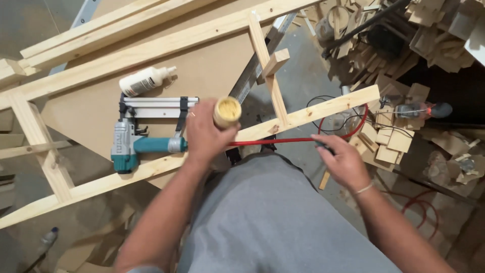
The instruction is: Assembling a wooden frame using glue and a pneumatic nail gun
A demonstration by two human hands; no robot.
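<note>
My left hand had its fingers wrapped around a small round open container of pale yellow paste, held upright just above the near rail of a light pine ladder-shaped frame. Right beside that hand, touching or nearly so, lay a teal and grey pneumatic nail gun with a long silver magazine, resting on the brown fibreboard surface and partly over the rail. A thin red air hose ran from the gun's handle end across toward my right side. My right hand hovered palm down over the hose, fingers loosely spread, with something small and dark under them; I could not tell if they gripped it. A white plastic glue bottle with a pointed cap lay on its side on the surface just behind the gun's magazine. A short upright pine crosspiece joined the rails between my hands. A heap of pale wood offcuts sat on the floor to the right, well apart from the gun.
</note>
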